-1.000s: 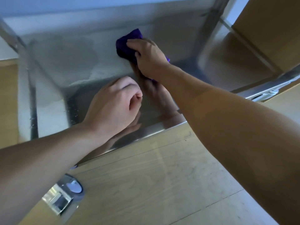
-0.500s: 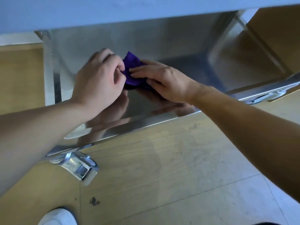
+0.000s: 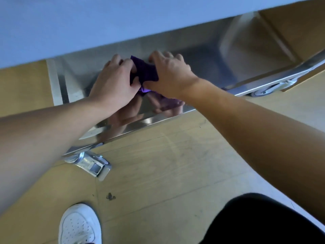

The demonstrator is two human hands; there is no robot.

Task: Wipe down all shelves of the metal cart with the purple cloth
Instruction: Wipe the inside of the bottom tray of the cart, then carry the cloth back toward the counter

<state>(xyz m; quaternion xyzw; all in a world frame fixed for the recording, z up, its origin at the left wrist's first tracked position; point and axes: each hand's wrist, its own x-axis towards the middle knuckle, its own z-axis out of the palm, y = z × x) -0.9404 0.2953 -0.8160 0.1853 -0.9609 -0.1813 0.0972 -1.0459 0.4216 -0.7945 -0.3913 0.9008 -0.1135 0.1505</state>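
Observation:
The purple cloth [image 3: 145, 72] is bunched between both of my hands, just above the bottom shelf [image 3: 207, 67] of the metal cart. My left hand [image 3: 114, 83] grips its left side with thumb and fingers. My right hand [image 3: 168, 74] holds its right side, fingers spread over the top. The shiny shelf mirrors both hands and the cloth near its front edge [image 3: 158, 118]. Part of the cloth is hidden under my right palm.
The shelf above [image 3: 123, 20] overhangs the bottom shelf as a pale blue-grey band. Caster wheels sit at the front left corner [image 3: 91, 164] and at the right [image 3: 263, 90]. My white shoe [image 3: 79, 224] and dark-clothed knee [image 3: 263, 221] rest on the wooden floor.
My right hand pulled the cloth back from deep on the shelf toward the front edge. My left hand came up and took hold of it. The view has drawn back and down.

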